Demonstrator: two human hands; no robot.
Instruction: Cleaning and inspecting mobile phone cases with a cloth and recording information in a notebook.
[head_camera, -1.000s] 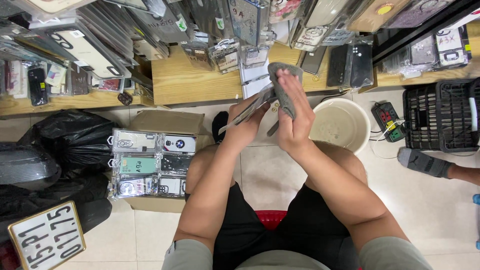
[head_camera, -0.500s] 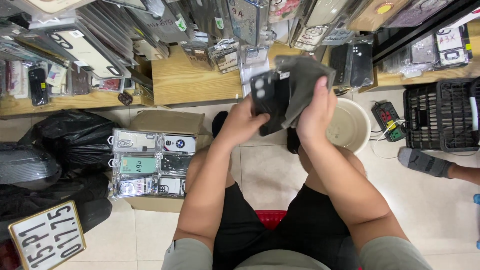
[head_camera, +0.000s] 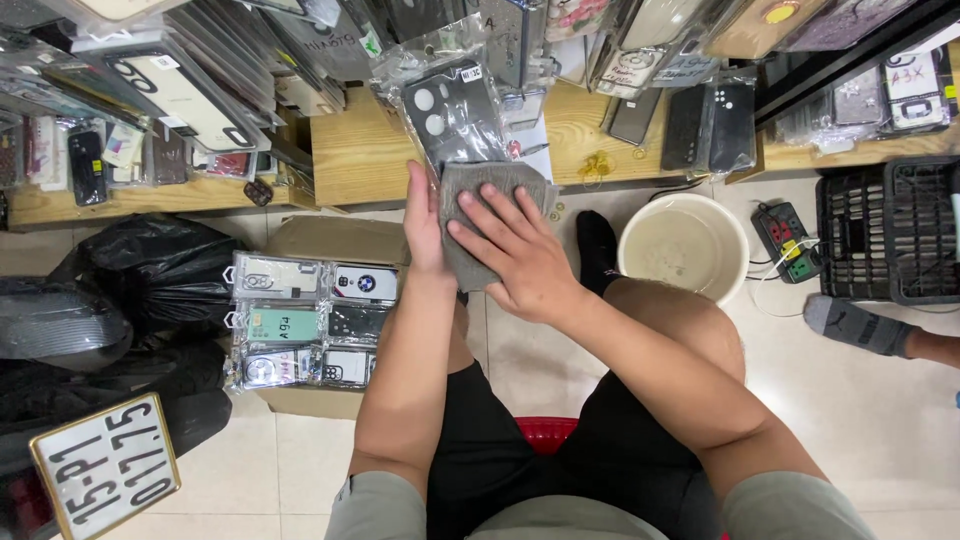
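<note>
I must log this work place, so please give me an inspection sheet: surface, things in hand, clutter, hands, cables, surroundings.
Surface: pale tile floor; wooden shelf ahead.
Things in hand: packaged dark phone case with a grey cloth pressed on it.
Clutter: box of cases, black bags, number plate, bucket, black crate.
Hands: left hand grips the package edge; right hand lies flat on the cloth.
Cables: power strip with a white cable on the floor.
Surroundings: hanging cases above; another person's socked foot at right.
</note>
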